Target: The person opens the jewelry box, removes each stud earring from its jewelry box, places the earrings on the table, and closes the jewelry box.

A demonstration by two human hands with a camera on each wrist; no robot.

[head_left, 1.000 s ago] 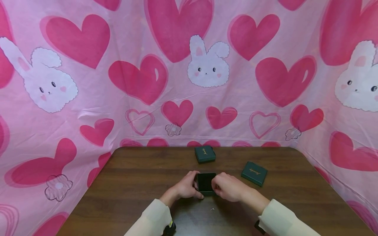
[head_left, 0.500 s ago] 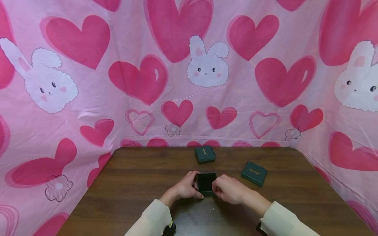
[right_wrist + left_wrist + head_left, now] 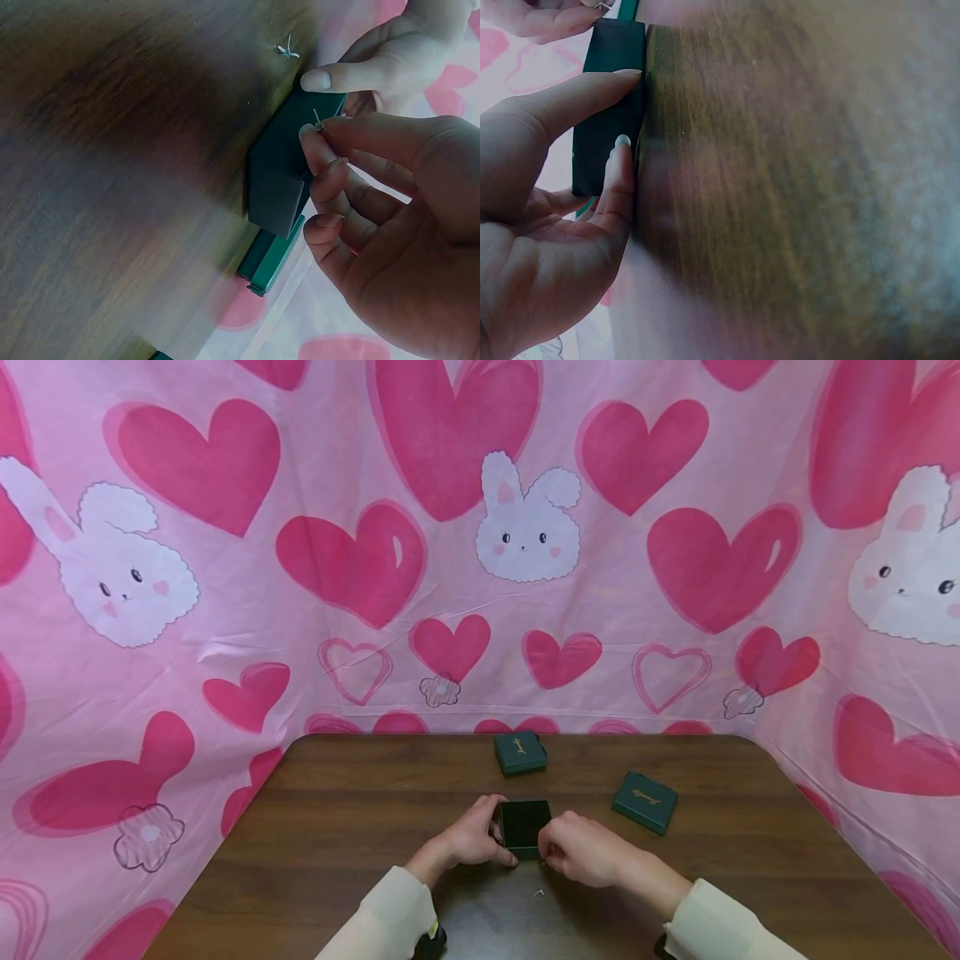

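Note:
My left hand (image 3: 474, 837) grips the left side of a dark green jewellery box (image 3: 525, 828), which stands uncovered with a black lining showing. In the left wrist view, the thumb and a finger lie along the box's side (image 3: 600, 146). At the box's near right corner, my right hand (image 3: 581, 850) pinches a small stud earring (image 3: 316, 117) between thumb and index finger. Its thin post sticks out of the fingertips; the rest is mostly hidden. A second small silvery earring (image 3: 539, 892) lies on the table just in front of the box, also visible in the right wrist view.
Two dark green square pieces with gold lettering lie on the wooden table (image 3: 360, 827): a box (image 3: 521, 752) near the far edge and a flatter lid-like piece (image 3: 646, 802) to the right. Pink heart-patterned cloth (image 3: 337, 585) surrounds the table's back and sides.
My right hand has shifted slightly towards me along the box's right side, so a bit more of its near corner shows. The left hand and the box have stayed in place.

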